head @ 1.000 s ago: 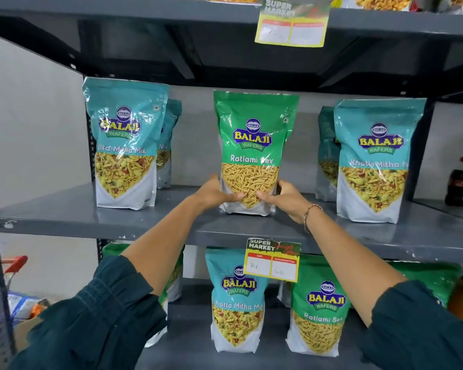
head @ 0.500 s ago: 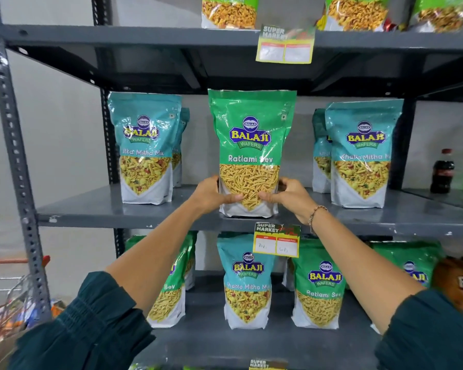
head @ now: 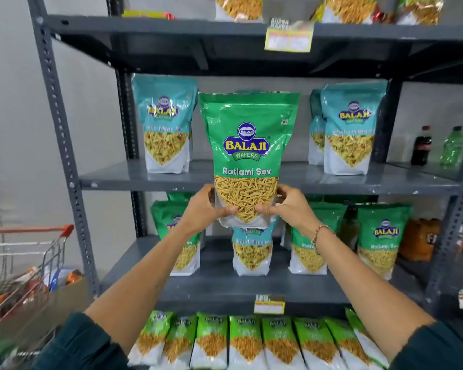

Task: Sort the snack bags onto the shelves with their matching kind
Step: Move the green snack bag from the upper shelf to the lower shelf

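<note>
Green Ratlami Sev bag (head: pixel 247 156) held upright in front of the rack, clear of the middle shelf (head: pixel 385 180), bottom edge hanging below that shelf's front lip. Left hand (head: pixel 202 209) clamped on lower left corner, thumb across the clear window; grip closed on the bag. Right hand (head: pixel 289 206) clamped on lower right corner, thumb likewise across the front; grip closed on the bag. Bracelet (head: pixel 320 235) on right wrist. Teal Khatta Mitha Mix bags standing on the middle shelf at 10 o'clock (head: pixel 166 124) and 2 o'clock (head: pixel 352 126) of the held bag. On the lower shelf (head: pixel 225 289), one teal bag (head: pixel 251 249) at 6 o'clock, green Ratlami Sev bags (head: pixel 382 244) at 4 o'clock. Shopping cart (head: pixel 38 252) at 8 o'clock. Two bottles (head: pixel 421 146) at 3 o'clock, beyond the rack upright.
</note>
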Available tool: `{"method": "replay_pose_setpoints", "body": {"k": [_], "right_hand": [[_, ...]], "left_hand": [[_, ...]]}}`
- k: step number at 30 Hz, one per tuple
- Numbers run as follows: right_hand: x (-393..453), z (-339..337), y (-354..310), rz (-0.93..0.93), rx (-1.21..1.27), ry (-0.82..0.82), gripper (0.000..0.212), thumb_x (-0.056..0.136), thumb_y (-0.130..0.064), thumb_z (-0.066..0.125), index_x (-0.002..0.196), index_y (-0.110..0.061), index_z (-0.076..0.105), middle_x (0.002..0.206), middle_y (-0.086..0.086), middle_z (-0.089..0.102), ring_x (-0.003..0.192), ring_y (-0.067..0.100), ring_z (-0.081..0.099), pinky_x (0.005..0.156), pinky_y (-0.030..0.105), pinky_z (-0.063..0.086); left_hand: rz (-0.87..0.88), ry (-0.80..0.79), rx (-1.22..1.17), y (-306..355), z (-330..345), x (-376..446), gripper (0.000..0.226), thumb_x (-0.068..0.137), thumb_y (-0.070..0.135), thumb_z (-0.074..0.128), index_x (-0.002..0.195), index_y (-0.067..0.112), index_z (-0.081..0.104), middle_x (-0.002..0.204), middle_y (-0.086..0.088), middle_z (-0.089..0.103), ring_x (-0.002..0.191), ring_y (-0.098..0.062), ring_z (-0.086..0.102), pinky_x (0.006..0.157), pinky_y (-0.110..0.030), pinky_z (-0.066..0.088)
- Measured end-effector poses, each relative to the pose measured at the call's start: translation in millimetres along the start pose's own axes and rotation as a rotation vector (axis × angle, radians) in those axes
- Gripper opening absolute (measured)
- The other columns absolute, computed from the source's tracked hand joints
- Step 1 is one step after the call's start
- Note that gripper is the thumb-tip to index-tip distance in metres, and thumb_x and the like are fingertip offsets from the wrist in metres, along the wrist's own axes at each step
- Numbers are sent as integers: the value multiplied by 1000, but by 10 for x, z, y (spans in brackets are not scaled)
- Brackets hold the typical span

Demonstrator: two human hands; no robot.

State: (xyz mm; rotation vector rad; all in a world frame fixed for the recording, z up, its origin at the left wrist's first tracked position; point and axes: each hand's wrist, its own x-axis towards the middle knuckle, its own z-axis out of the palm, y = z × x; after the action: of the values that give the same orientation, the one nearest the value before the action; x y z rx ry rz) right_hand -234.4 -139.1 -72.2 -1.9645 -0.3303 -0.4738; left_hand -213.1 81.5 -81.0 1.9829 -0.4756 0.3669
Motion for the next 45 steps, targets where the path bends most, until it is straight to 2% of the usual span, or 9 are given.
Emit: {"method": "replay_pose_setpoints", "body": {"k": [4, 8, 14, 19, 24, 29, 34, 41, 45], "right_hand": [[-287, 393, 359, 56, -32, -8, 66, 54, -36, 86, 111, -15, 60, 109, -1, 68, 102, 14, 63, 94, 35, 49], [-452, 824, 843, 145, -15, -46, 71, 54, -29, 87, 116, -13, 56, 114, 5, 67, 106, 18, 61, 98, 39, 47], [-421, 1326, 1470, 268, 12, -128, 69, 58, -22, 85, 118, -9, 53, 119, 10, 64, 109, 18, 58, 96, 27, 44], [-184, 1597, 1868, 348, 25, -163, 77, 59, -19, 85, 125, -7, 47, 120, 3, 57, 111, 15, 51, 97, 28, 41], [89, 1864, 2235, 368, 7, -176, 86, 53, -24, 87, 127, -7, 47, 125, 13, 61, 114, 27, 58, 99, 46, 48], [216, 2020, 2355, 369, 19, -221, 71, 59, -14, 84, 121, -6, 49, 118, 13, 64, 103, 19, 60, 95, 37, 49], [244, 2137, 2483, 346, 30, -221, 66, 59, -13, 84, 117, -10, 51, 113, 12, 66, 100, 21, 62, 91, 37, 52], [293, 2131, 2556, 343, -9, -267, 65, 64, -19, 82, 119, -8, 49, 116, 14, 64, 105, 24, 61, 90, 33, 51], [294, 2037, 2525, 349, -30, -343, 72, 66, -25, 81, 127, -13, 45, 120, 7, 62, 105, 18, 59, 94, 29, 47]], "left_hand": [[-92, -17, 25, -418, 47, -315, 77, 58, 33, 87, 122, 15, 48, 109, 7, 59, 103, -13, 57, 92, -30, 47], [-231, -62, 114, -912, 149, -499, 99, 46, 50, 86, 127, 13, 42, 116, 2, 58, 110, -22, 56, 97, -37, 46], [-417, -58, 111, -1549, 350, -532, 100, 54, 31, 88, 133, 6, 33, 135, -17, 49, 124, -34, 48, 102, -42, 42], [-504, -41, 100, -1946, 519, -344, 101, 56, 22, 87, 136, 7, 27, 133, -26, 49, 124, -42, 46, 104, -52, 40], [-556, -5, 95, -2255, 595, -149, 89, 61, 16, 85, 131, 4, 32, 123, -20, 57, 116, -37, 53, 98, -45, 44], [-602, 12, 117, -2513, 575, -83, 79, 61, 14, 86, 122, 4, 37, 121, -24, 57, 114, -40, 54, 88, -44, 47], [-606, 29, 48, -2649, 576, -89, 79, 63, 9, 84, 126, 4, 36, 124, -15, 57, 118, -32, 52, 94, -36, 43], [-625, -4, 28, -2742, 606, -65, 83, 67, 15, 82, 134, 8, 33, 142, -14, 47, 132, -33, 42, 107, -44, 36], [-641, -147, 108, -2752, 566, -60, 90, 72, 29, 78, 139, 11, 20, 147, -14, 38, 131, -35, 41, 105, -52, 40]]}}
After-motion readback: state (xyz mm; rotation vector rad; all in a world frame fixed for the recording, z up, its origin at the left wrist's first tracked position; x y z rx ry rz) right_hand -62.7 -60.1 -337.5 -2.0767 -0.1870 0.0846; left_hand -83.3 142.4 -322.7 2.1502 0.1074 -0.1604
